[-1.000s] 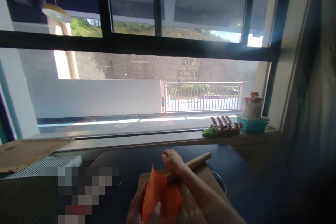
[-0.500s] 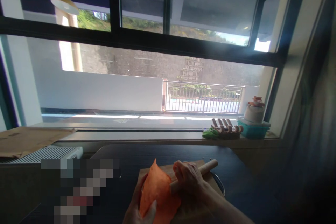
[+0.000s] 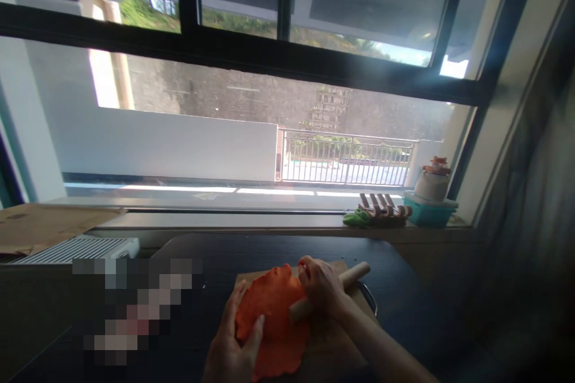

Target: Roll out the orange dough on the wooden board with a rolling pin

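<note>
A thin, uneven sheet of orange dough or clay (image 3: 274, 326) lies on a brown board (image 3: 330, 341) on the dark table. My left hand (image 3: 236, 329) rests along the sheet's left edge, fingers and thumb spread apart over it. At the sheet's right side, my right hand (image 3: 321, 284) is closed around a pale rolling pin (image 3: 357, 274). The pin slants across the board; its near end touches or overhangs the orange edge. The right fingertips are curled, and whether they also pinch the sheet I cannot tell.
A dark metal handle (image 3: 369, 299) curves out from the board's right side. The dark table (image 3: 193, 296) runs up to a window sill, where a brown rack-like object (image 3: 386, 210) and a teal box (image 3: 429, 209) stand. Cardboard (image 3: 49, 224) lies at left.
The orange sheet, raised to a peak before, now lies flatter and spreads wider. My left hand has opened out along its edge. My right hand stays on the rolling pin; the view tilted down slightly.
</note>
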Demonstrator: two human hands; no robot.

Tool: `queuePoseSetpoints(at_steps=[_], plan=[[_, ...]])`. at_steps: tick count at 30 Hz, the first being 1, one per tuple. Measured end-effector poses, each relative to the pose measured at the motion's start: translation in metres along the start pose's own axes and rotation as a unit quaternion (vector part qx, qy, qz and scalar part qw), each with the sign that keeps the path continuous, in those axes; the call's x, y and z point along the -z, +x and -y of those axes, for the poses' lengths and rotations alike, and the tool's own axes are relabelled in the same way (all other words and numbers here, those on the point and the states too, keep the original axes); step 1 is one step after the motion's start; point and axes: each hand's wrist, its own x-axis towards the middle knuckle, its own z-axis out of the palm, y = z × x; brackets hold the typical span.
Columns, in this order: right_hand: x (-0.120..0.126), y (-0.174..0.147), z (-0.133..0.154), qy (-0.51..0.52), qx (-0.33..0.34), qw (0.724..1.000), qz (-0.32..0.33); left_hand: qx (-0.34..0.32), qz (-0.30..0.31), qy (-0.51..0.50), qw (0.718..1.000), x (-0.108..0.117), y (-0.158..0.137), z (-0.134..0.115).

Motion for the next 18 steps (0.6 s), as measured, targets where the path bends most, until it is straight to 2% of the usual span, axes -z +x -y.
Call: queuePoseSetpoints(at_steps=[3, 7, 10, 13, 16, 18], plan=[[-0.006, 0.027, 0.017, -0.001, -0.029, 1.0, -0.002, -0.001, -0.017, 0.017, 1.0, -0.003, -0.002, -0.004], [-0.016, 0.04, 0.042, 0.032, 0.025, 0.999, 0.016, -0.015, -0.038, 0.017, 0.999, -0.006, -0.003, 0.002], [-0.018, 0.026, 0.046, 0.032, 0.022, 0.999, 0.032, -0.008, -0.017, 0.018, 1.0, -0.003, -0.001, 0.005], [-0.016, -0.004, 0.036, 0.022, 0.003, 1.0, 0.019, 0.003, 0.014, 0.025, 1.0, 0.001, -0.001, 0.0], [-0.016, -0.033, 0.024, 0.014, 0.007, 1.0, -0.001, 0.011, 0.011, 0.024, 1.0, 0.002, -0.002, -0.01], [-0.016, -0.04, 0.02, 0.006, 0.008, 1.0, -0.006, 0.01, 0.007, 0.024, 1.0, 0.001, -0.003, -0.015]])
